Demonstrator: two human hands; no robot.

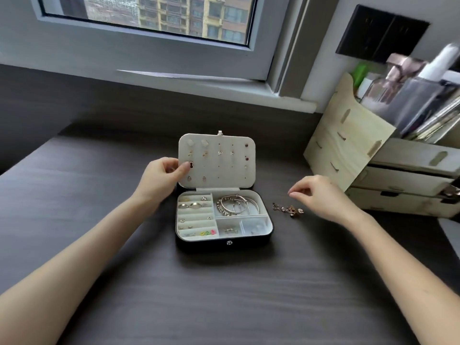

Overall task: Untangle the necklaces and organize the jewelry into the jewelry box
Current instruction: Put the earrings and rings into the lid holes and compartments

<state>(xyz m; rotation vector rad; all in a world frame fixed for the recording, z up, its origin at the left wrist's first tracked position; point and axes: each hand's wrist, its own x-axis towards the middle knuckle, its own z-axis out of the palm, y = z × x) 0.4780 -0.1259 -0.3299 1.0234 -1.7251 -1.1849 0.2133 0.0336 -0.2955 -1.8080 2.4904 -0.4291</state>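
Mid-sorting, my left hand [161, 174] pinched the jewelry box lid [224, 170], centre frame. Right hand [317, 195] hung slack, empty, over loose jewelry [288, 209], due a fine pinch.

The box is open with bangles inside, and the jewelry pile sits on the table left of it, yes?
No: the head view shows the jewelry pile on the table right of the open jewelry box, not left. The bangles are inside.

We've got a dark wood-grain bench [224, 295] under a window [104, 11] looking onto apartment blocks [189, 16], plus a pale wooden drawer organizer [348, 150] on the right stuffed with blurry bottles [398, 78], and a black wall panel [380, 33].
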